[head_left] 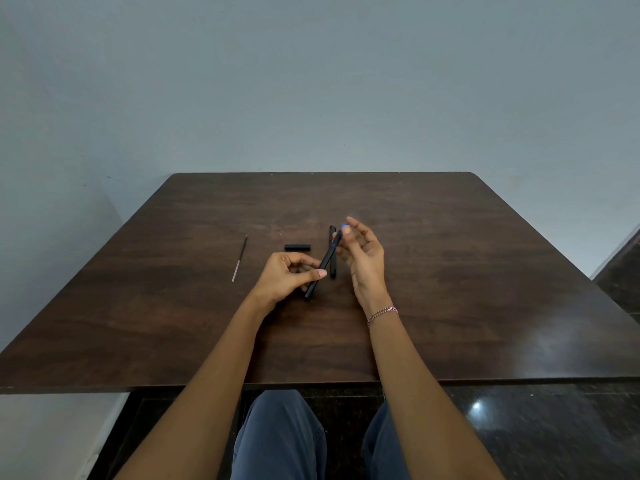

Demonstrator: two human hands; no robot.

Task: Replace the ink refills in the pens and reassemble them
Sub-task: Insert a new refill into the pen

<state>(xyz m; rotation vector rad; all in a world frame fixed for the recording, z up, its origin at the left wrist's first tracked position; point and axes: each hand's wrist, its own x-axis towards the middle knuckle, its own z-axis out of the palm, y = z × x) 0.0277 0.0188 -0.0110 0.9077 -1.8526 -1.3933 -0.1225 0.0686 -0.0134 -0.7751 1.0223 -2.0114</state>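
Your left grip (287, 275) is curled round the lower half of the black pen (328, 256), thumb across the barrel and fingers behind it, so the pen stands tilted above the worktop (450, 271) with its top end leaning away to your right. Your right grip (363, 254) pinches that top end between thumb and forefinger, where a small blue part (344, 225) shows; the other fingers are loosely spread and hold nothing. Whether the blue part is a plug or the end of a refill is too small to tell. Treat the barrel as light, stiff and smooth: it will likely roll or slip under a loose pinch, so hold it mid-length with the left and let the right do only the fine work at the end. A second pen (333, 268) lies flat just behind the held one, a black cap (297, 247) lies near it to the left, and a loose refill (239, 258) lies well apart at the far left. That refill looks thin and probably bends, so take it close to the end you are feeding and push straight along the barrel, not sideways
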